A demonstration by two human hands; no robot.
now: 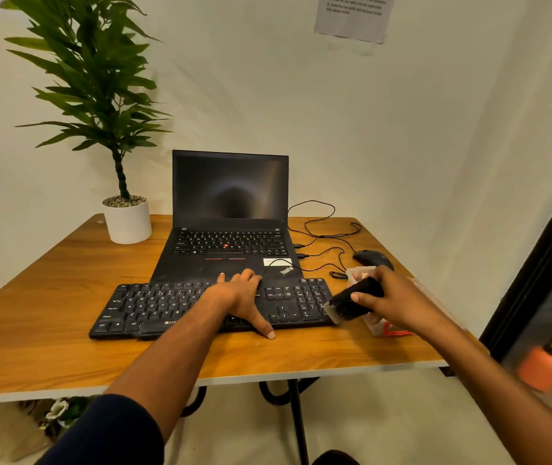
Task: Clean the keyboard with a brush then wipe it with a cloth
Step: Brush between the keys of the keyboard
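Now our right hand [390, 302] grips the brush [352, 302], bristles just beside the keyboard [153, 307]. Left hand [239, 295] lies spread, steadying it; we sweep lightly toward those fingers.

From my seat, the keyboard [180, 307] lies along the near part of the desk [49, 297], and the laptop [231, 229] sits open just behind it. A potted plant [127, 219] stands at the far left corner, left of the laptop. The mouse [372, 258] rests right of the laptop, with its cable [318, 226] looped behind it. My left hand [241, 297] lies on the keyboard's middle, thumb reaching to the desk in front. My right hand [392, 303] holds the brush [352, 302] at the keyboard's right end, over a small container [377, 327] beside it. A paper sheet [355, 16] hangs on the wall behind.
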